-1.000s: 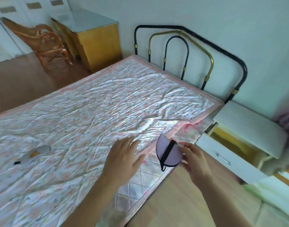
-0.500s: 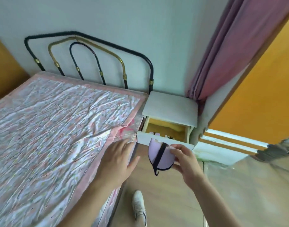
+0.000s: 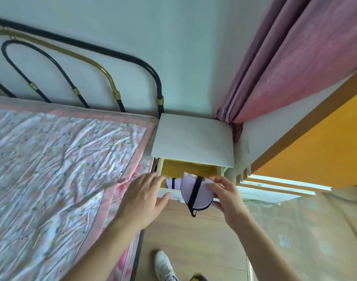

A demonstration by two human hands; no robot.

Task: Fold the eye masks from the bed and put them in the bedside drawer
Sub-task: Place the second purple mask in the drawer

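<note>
My right hand [image 3: 227,196] pinches a folded lilac eye mask [image 3: 195,193] with a black strap, holding it over the front of the open bedside drawer [image 3: 183,169]. Inside the drawer lies another lilac eye mask [image 3: 170,183], partly hidden by my left hand. My left hand [image 3: 142,196] hovers with fingers spread by the drawer's left front corner, holding nothing. The white bedside table [image 3: 193,138] stands between the bed and the wall.
The bed with a pink floral quilt [image 3: 58,163] fills the left, its metal headboard [image 3: 76,63] against the wall. A pink curtain [image 3: 285,57] hangs at the right. A wooden floor [image 3: 193,240] and my white shoe [image 3: 165,266] lie below.
The view has swung from the bed to the bedside table. My right hand has carried the folded mask up to the open drawer, and my left hand has left the quilt.
</note>
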